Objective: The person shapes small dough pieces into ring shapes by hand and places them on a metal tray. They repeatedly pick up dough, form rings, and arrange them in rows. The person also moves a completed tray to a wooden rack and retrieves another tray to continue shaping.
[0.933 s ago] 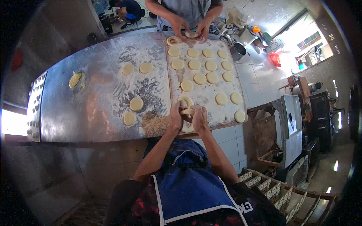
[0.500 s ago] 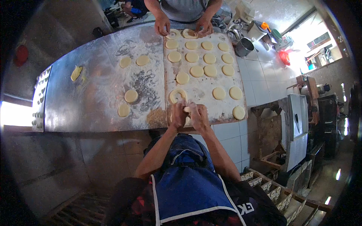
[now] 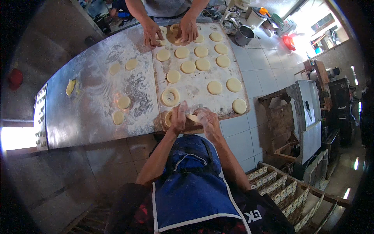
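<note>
My left hand (image 3: 178,117) is closed on a pale piece of dough (image 3: 192,117) at the near edge of a floury board (image 3: 194,97). My right hand (image 3: 207,121) grips the same piece from the other side, fingers curled. A dough ring (image 3: 170,96) lies just beyond my left hand, and a second ring (image 3: 168,119) is partly hidden beside it. Rows of flat round dough pieces (image 3: 214,87) cover the board farther away.
A co-worker's hands (image 3: 189,28) work on dough at the far edge. The steel table (image 3: 74,121) holds a few rounds (image 3: 124,102) and a yellow lump (image 3: 71,87). Right: metal pot (image 3: 243,36), steel tray (image 3: 304,101), wooden rack (image 3: 288,195) with dough rings.
My hands have shifted slightly right relative to the ring, uncovering it more fully. The co-worker's hands have come down onto rings on the board. The whole view has shifted.
</note>
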Available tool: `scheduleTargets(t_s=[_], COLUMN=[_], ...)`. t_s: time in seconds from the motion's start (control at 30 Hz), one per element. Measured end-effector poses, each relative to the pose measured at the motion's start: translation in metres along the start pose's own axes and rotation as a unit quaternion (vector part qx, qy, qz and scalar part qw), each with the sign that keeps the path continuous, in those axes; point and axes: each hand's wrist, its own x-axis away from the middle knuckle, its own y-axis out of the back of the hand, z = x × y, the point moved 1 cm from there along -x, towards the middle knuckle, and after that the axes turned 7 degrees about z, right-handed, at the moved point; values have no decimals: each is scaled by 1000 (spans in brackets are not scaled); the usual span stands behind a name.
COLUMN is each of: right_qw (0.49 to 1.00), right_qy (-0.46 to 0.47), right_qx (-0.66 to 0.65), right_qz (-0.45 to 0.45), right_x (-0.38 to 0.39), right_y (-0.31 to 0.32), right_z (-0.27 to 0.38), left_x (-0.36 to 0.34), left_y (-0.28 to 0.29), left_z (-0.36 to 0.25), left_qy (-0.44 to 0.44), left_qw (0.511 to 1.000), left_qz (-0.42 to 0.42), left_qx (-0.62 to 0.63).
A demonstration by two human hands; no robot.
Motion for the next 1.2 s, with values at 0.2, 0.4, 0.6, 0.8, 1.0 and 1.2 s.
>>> scheduleTargets(t_s=[0.2,0.4,0.6,0.8,1.0,1.2], right_qw=[949,861,789,812,906,941], right_qy=[-94,29,62,-80,-45,-16], right_qx=[294,501,604,578,412,217], right_qz=[-61,-81,-91,-10,81,258], right_x=[1,-9,-104,-128,-104,-99], right_y=[27,58,74,100,60,-125], right_z=[-11,-41,-78,-66,-5,-17], left_x=[-27,-38,-35,-23,26,55], left_y=[-23,-3,6,105,276,346], left_z=[-7,6,-12,-10,10,24], left_qy=[209,32,-23,48,151,199], left_qw=[947,914,936,979,971,952], left_qz=[182,353,304,163,-23,-90], left_qx=[-163,-199,-179,-114,-183,-216])
